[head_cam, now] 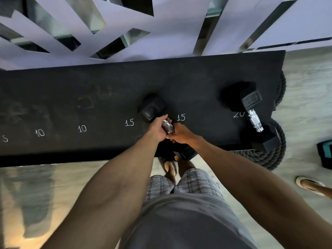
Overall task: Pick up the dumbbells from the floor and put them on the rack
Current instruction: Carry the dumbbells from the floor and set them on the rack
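Together left hand (158,129), right hand (181,134) grasp dumbbell (151,107) handle over rack (71,97); second dumbbell (248,102) on rack

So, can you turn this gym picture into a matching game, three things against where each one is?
Things:
1 smaller black hex dumbbell with steel handle
2 larger black hex dumbbell
3 thick dark coiled rope

Places:
A floor, at the right end of the black rack
B gripped by left hand and right hand, between the chalk 15s
C lying by the chalk 20

Pairs: 1-B, 2-C, 3-A
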